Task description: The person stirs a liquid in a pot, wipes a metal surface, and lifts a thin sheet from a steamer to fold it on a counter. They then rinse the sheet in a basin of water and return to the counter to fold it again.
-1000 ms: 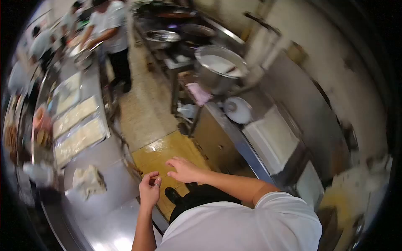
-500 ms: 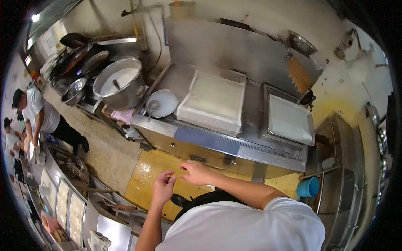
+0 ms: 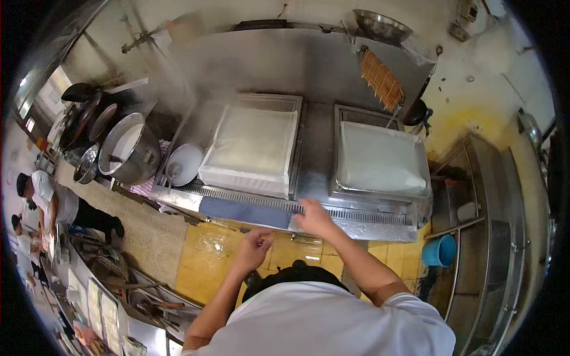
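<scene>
Left hand and right hand, both seemingly empty with fingers loosely curled, hang by the front edge of the steel counter bearing the cloth-covered tray, soft on top, probably heavy, best gripped at opposite sides

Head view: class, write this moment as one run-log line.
left hand: nothing visible held, over yellow floor tiles | right hand: at steel counter front edge, contact unclear | white cloth-draped tray: on counter
</scene>
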{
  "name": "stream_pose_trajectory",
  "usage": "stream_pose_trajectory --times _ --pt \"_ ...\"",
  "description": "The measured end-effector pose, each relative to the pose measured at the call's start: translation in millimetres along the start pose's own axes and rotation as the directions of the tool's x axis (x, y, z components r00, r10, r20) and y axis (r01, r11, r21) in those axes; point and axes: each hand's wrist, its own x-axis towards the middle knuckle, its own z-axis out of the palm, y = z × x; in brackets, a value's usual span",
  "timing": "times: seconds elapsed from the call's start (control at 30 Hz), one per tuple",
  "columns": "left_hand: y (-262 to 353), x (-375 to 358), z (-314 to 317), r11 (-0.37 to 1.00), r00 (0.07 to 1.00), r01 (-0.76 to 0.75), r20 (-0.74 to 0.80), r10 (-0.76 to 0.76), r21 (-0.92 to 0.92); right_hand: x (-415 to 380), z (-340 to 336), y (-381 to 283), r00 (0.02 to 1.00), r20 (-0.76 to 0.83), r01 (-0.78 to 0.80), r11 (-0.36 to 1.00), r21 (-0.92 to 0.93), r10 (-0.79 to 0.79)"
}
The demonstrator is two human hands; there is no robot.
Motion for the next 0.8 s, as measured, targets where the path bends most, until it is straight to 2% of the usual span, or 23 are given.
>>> stream_pose_trajectory --times 0.03,0.1,0.13,0.17,0.27,0.37,0.43,0.53,0.6,0.7,0.8 --pt "5 9 10 0.999 1.0 -0.023 0.008 0.023 -0.03 6 -9 22 0.995 -0.1 -0.025 0.998 -0.05 0.02" --pt "15 25 25 0.994 0.998 -0.065 0.02 0.067 -0.089 25 -25 66 0.976 -0.169 -0.168 0.972 -0.166 0.14" --pt "48 28 17 0.993 0.996 0.007 0.089 -0.017 0.116 27 -38 77 0.96 -0.202 -0.224 0.965 -0.134 0.195" --pt "47 32 22 0.997 0.995 0.014 0.095 -0.022 0.08 29 -48 88 0.939 -0.233 -0.28 0.955 -0.099 0.252" --pt "36 49 31 0.999 0.993 0.035 0.109 -0.036 0.009 38 -67 114 0.91 -0.099 -0.415 0.877 -0.243 0.403" --pt "29 67 31 0.997 0.991 0.078 0.11 -0.079 0.012 41 -62 134 0.916 -0.065 -0.395 0.856 -0.333 0.397" --pt "20 78 27 0.99 0.984 0.139 0.109 -0.141 0.025 42 -62 133 0.919 -0.157 -0.392 0.878 -0.275 0.361" --pt "2 99 11 0.997 0.997 0.07 0.027 -0.071 0.026 58 -65 130 0.918 -0.222 -0.373 0.903 -0.213 0.328" --pt "-17 118 -7 0.996 0.995 0.094 -0.018 -0.094 -0.005 75 -66 134 0.918 -0.295 -0.326 0.929 -0.176 0.266" --pt "-21 149 -48 0.991 0.99 0.121 -0.072 -0.124 -0.049 114 -88 95 0.918 -0.236 -0.364 0.913 -0.184 0.318" --pt "-45 199 -81 0.991 0.981 0.132 -0.141 -0.131 -0.007 165 -82 72 0.94 -0.299 -0.211 0.968 -0.134 0.164"
